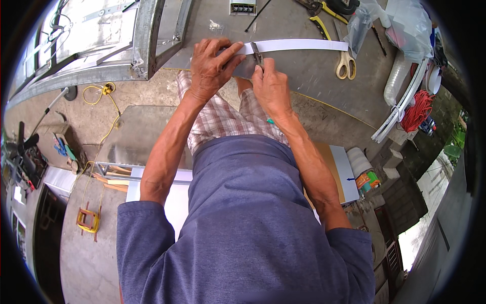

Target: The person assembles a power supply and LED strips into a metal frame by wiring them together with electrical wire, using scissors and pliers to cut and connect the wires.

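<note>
A long, narrow white strip [304,45] lies across the grey tabletop in front of me. My left hand [215,68] holds its left end, thumb and fingers bent over it against the table. In my right hand [273,90] is a slim dark tool, which looks like a utility knife [257,54]. Its tip crosses the strip just right of my left fingers. Cream-handled scissors [346,65] rest below the strip's right end. Whether the strip is cut at the tool cannot be seen.
A metal frame [147,40] stands at the left. Yellow-handled pliers [320,26], clear plastic bags [407,25] and a red cord bundle [416,110] are toward the right. A small metal-cased box [243,7] sits at the far edge. A yellow cord [112,129] runs along the floor.
</note>
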`<state>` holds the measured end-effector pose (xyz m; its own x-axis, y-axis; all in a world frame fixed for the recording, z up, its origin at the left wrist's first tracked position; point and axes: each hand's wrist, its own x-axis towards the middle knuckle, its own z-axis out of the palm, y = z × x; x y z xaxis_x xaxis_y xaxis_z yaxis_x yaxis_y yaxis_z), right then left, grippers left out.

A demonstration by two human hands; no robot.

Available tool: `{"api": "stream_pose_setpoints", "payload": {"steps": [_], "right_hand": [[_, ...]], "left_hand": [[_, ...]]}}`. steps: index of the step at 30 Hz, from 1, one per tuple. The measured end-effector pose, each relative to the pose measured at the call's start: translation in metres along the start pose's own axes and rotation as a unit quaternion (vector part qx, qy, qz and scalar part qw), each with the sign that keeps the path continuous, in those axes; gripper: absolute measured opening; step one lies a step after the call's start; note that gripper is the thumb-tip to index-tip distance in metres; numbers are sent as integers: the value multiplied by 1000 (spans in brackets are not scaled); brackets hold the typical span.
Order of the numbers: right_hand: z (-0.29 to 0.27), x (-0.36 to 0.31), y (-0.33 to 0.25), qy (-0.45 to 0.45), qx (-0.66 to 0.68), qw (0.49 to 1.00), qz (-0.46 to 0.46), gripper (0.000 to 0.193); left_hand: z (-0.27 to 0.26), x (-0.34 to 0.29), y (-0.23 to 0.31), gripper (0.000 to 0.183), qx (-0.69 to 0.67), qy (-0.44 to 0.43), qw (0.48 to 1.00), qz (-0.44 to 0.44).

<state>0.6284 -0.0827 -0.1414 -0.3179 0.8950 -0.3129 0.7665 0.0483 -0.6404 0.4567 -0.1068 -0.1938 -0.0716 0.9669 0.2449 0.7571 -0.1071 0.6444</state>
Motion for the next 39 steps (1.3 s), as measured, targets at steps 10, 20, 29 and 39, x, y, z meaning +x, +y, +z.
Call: {"api": "stream_pose_setpoints", "payload": {"steps": [10,20,29,39], "right_hand": [[5,8,-20,-79,-149,985,48,18],[4,7,-24,-93,-132,984,70,21],[-8,9,-34,-155,-131,975,94,17],[-10,8,-31,-162,-115,976,91,16]], "left_hand": [[6,5,5,34,18,34,999,12],[8,7,12,36,39,32,999,7],[8,5,12,35,35,30,999,4],[5,8,14,37,35,23,999,-9]]}}
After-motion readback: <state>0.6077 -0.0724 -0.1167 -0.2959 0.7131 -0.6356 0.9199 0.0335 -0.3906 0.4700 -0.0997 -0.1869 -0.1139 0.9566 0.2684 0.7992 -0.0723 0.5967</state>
